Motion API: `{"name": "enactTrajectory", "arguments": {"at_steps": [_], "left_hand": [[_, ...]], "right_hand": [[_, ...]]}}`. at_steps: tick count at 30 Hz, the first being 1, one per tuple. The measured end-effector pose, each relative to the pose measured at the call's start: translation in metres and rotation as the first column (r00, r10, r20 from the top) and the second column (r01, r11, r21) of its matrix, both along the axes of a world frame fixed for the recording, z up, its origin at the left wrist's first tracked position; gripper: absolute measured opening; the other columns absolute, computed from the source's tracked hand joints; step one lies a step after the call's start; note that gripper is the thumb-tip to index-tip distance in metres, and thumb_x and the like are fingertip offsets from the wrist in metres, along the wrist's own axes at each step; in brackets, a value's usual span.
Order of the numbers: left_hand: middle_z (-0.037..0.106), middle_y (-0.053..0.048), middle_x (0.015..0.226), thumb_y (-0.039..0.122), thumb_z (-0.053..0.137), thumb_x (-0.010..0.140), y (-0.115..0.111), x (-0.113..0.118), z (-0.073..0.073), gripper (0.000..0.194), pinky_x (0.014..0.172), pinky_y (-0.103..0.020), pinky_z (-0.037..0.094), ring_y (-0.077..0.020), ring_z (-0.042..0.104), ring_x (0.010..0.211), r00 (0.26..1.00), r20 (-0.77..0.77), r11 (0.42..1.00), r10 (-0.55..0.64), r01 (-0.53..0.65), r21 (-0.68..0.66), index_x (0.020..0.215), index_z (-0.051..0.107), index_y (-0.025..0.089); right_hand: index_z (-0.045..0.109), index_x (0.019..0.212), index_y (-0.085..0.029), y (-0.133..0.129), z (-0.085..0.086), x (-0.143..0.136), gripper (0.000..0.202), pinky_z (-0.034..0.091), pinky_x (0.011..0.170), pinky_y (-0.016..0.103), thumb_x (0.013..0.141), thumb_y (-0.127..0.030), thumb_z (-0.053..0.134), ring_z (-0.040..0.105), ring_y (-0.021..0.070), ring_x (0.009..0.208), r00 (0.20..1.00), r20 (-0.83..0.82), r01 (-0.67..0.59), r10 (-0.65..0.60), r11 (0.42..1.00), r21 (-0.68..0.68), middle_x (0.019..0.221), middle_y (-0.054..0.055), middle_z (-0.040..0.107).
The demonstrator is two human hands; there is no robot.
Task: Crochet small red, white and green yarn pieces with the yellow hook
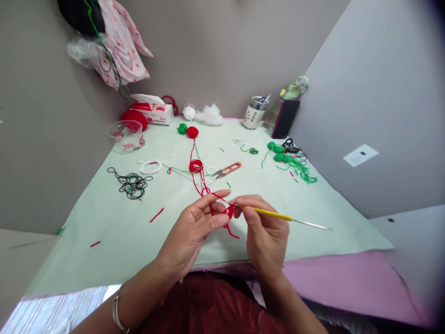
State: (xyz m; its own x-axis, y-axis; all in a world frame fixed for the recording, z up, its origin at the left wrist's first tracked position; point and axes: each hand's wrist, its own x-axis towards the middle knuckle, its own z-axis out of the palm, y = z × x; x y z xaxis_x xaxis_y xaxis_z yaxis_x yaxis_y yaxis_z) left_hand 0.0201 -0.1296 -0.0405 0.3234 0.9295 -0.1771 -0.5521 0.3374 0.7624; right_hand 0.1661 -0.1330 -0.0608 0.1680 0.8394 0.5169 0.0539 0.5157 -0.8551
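My right hand [266,227] grips a crochet hook [273,213] with a yellow handle, its free metal end pointing right. Between my fingers sits a small red crochet piece [229,211], pinched by my left hand [198,222], and the hook's working tip meets it. A short red tail hangs below the piece. Red yarn [204,183] runs over my left fingers and back across the table to a loose red coil [195,166]. Farther back lies a red ball [192,132]. Orange thread snips [227,170] rest just beyond my hands.
Tangled black cord [130,184] and a white yarn coil [150,167] lie left. A clear plastic tub [127,138] and tissue box [156,113] stand behind them. Green crochet pieces [280,157] lie right, near a leaning phone [286,119], a bottle [290,93] and a pen cup [255,113].
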Motion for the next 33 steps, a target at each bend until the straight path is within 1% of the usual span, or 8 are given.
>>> {"name": "enactTrajectory", "arguments": {"at_steps": [3,6,8,11,15,21,28,33], "left_hand": [[0.067,0.002,0.09,0.022,0.093,0.076,0.002,-0.003,0.001,0.041,0.083,-0.021,0.048,-0.0092,0.06,0.084,1.0,-0.005,1.0,0.016,-0.016,-0.026,0.116,0.084,0.029],[0.068,0.0,0.093,0.024,0.092,0.077,0.002,-0.006,0.001,0.039,0.087,-0.023,0.048,-0.0119,0.062,0.089,0.996,-0.054,0.997,0.077,-0.079,-0.026,0.115,0.084,0.028],[0.069,0.0,0.093,0.025,0.091,0.078,0.001,-0.006,0.001,0.036,0.089,-0.024,0.048,-0.013,0.062,0.091,0.99,-0.085,0.994,0.11,-0.11,0.001,0.114,0.085,0.028],[0.069,0.001,0.091,0.026,0.09,0.08,0.001,-0.006,0.001,0.035,0.089,-0.025,0.049,-0.0129,0.063,0.089,0.983,-0.121,0.99,0.136,-0.131,0.051,0.114,0.084,0.028],[0.069,0.003,0.086,0.024,0.087,0.085,-0.001,-0.007,0.0,0.035,0.084,-0.024,0.052,-0.0112,0.066,0.083,0.978,-0.152,0.985,0.143,-0.126,0.119,0.12,0.082,0.031],[0.073,0.004,0.085,0.022,0.086,0.087,-0.002,-0.008,0.0,0.034,0.081,-0.021,0.052,-0.0104,0.068,0.085,0.972,-0.173,0.975,0.156,-0.124,0.184,0.12,0.08,0.031],[0.073,0.004,0.089,0.024,0.086,0.088,-0.001,-0.011,0.001,0.036,0.081,-0.02,0.052,-0.0106,0.069,0.088,0.968,-0.211,0.98,0.139,-0.104,0.168,0.122,0.079,0.031],[0.075,0.003,0.088,0.025,0.085,0.088,0.0,-0.012,0.003,0.036,0.074,-0.022,0.051,-0.0127,0.07,0.085,0.968,-0.218,0.984,0.127,-0.095,0.149,0.123,0.078,0.028]], "right_hand": [[0.081,0.105,-0.027,0.001,-0.002,0.004,0.017,0.054,0.071,0.027,0.103,-0.023,0.065,0.065,0.0128,0.074,0.993,-0.101,-0.066,0.061,0.997,-0.046,0.089,0.0,0.075],[0.081,0.103,-0.026,0.001,0.0,0.005,0.017,0.056,0.071,0.028,0.104,-0.026,0.064,0.067,0.0129,0.074,0.97,-0.205,-0.146,0.133,0.988,-0.047,0.092,0.002,0.076],[0.08,0.103,-0.026,0.0,0.0,0.005,0.019,0.057,0.07,0.028,0.105,-0.026,0.062,0.068,0.0133,0.076,0.961,-0.226,-0.171,0.159,0.985,-0.035,0.094,0.002,0.077],[0.079,0.105,-0.025,-0.004,0.002,0.004,0.021,0.057,0.072,0.029,0.107,-0.023,0.059,0.068,0.014,0.078,0.973,-0.175,-0.156,0.153,0.988,-0.005,0.095,0.003,0.077],[0.078,0.108,-0.024,-0.008,0.005,0.004,0.023,0.057,0.074,0.031,0.106,-0.017,0.057,0.068,0.0159,0.082,0.995,-0.032,-0.086,0.09,0.992,0.091,0.094,0.003,0.077],[0.077,0.111,-0.023,-0.012,0.009,0.006,0.026,0.057,0.076,0.033,0.104,-0.01,0.056,0.07,0.0178,0.088,0.993,0.115,-0.051,0.031,0.984,0.17,0.098,0.004,0.078],[0.076,0.11,-0.023,-0.011,0.008,0.005,0.026,0.057,0.073,0.034,0.104,-0.009,0.055,0.07,0.0182,0.084,0.991,0.131,-0.024,0.0,0.984,0.177,0.096,0.004,0.078],[0.077,0.109,-0.025,-0.009,0.006,0.004,0.025,0.057,0.07,0.035,0.105,-0.014,0.055,0.069,0.0192,0.08,0.997,0.071,-0.035,0.023,0.986,0.166,0.093,0.005,0.078]]}}
